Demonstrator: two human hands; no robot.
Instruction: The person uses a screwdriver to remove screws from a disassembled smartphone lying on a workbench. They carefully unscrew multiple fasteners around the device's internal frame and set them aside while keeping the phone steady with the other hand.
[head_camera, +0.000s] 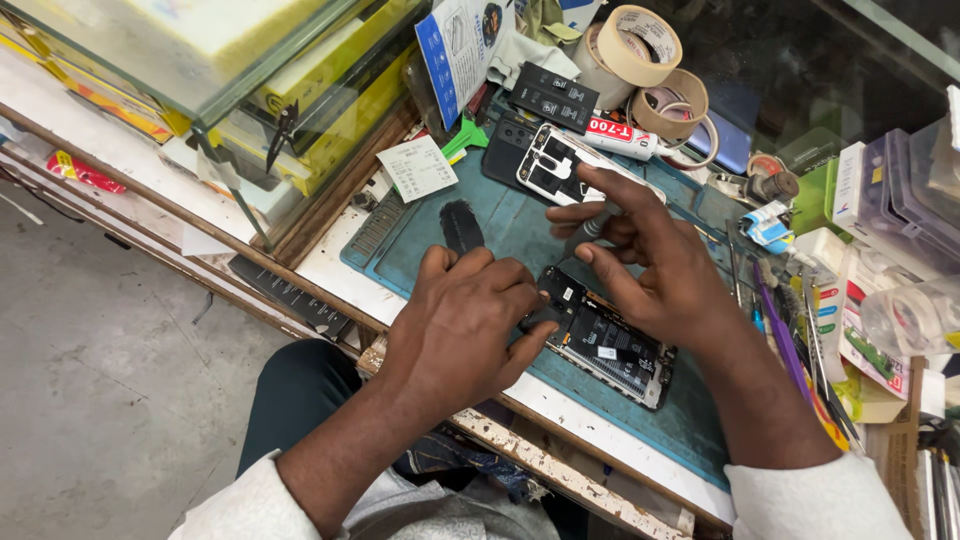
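An opened phone (612, 349) with its dark circuit board exposed lies on a teal work mat (505, 222). My left hand (460, 320) presses down on the phone's left end and steadies it. My right hand (655, 262) holds a thin grey screwdriver (585, 232) with its tip pointing down at the phone's upper left corner. A second phone frame with its back off (553, 163) lies further back on the mat, beside a dark back cover (506, 148).
Rolls of tape (640, 50) and a glue tube (622, 135) lie at the back. Tweezers and tools (790, 330) crowd the right side with plastic boxes (900, 190). A glass display case (200, 60) stands at left. A black feather-like brush (461, 225) rests on the mat.
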